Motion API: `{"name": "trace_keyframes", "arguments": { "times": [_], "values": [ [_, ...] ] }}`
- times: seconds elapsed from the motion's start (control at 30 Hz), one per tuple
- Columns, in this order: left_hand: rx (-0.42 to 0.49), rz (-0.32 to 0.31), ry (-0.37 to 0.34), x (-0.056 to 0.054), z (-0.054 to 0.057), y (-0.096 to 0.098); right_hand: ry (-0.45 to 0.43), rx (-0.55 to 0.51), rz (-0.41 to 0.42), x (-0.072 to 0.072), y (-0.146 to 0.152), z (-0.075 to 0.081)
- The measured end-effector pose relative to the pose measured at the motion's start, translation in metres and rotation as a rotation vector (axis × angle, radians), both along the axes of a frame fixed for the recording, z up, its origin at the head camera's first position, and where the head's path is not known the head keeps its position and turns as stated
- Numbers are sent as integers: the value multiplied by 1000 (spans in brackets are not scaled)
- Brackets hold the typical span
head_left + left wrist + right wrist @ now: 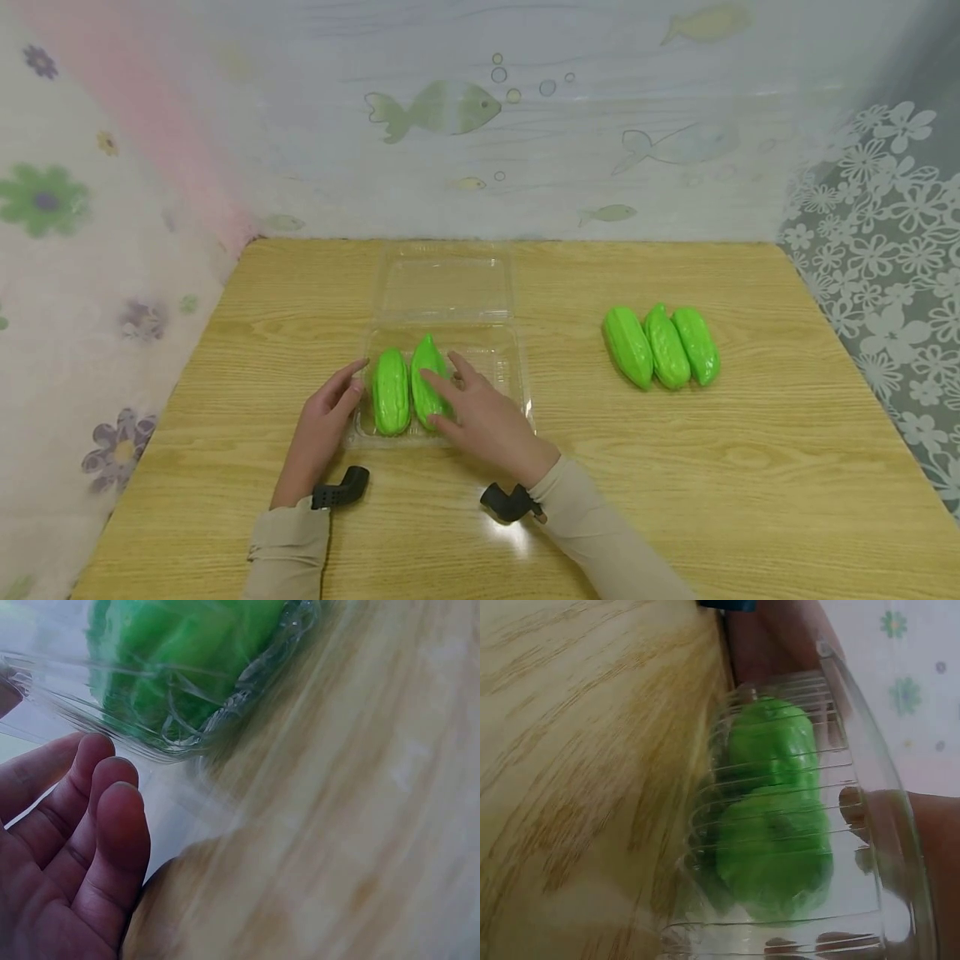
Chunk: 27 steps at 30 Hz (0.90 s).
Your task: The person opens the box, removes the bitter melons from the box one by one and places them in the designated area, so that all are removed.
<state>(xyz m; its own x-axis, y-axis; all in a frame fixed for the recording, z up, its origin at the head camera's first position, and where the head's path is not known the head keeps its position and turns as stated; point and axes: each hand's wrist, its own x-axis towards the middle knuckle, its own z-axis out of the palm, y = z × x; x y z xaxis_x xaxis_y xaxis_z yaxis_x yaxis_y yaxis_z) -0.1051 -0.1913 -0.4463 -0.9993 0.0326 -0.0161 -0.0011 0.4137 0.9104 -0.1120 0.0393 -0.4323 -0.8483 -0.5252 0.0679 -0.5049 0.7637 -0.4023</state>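
Observation:
A clear plastic clamshell box (495, 433) lies with its lid laid back on the wooden table. Two bright green ridged gourds sit side by side in its tray, a left gourd (392, 393) and a right gourd (427, 367). My right hand (487, 421) is over the right gourd with its fingers spread, a fingertip and the thumb close against it; firm contact is unclear. At the box's left edge is my left hand (322, 421), fingers loosely bent. In the left wrist view, its fingertips (120, 817) are close by the clear wall, gripping nothing visible.
Three more green gourds (667, 346) lie together on the right of the table (750, 467). The transparent lid (446, 287) stretches toward the table's back edge. A patterned curtain (525, 150) hangs behind. Dark wrist cameras (510, 502) sit at both cuffs.

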Motion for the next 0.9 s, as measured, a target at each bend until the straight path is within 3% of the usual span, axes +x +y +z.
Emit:
{"name": "trace_keyframes", "arguments": {
  "times": [0.17,0.37,0.6,0.67,0.9],
  "values": [
    [-16,7,-8,0,0,0,72,29,40,1,0,-2],
    [-11,2,-3,0,-2,-1,80,43,87,2,0,-4],
    [-10,3,7,-11,-29,-12,52,5,84,2,0,-4],
    [-13,4,14,-12,-32,-12,42,-11,71,1,0,-4],
    [1,2,-6,-10,-26,-11,24,-48,17,1,1,-6]
  ]
}}
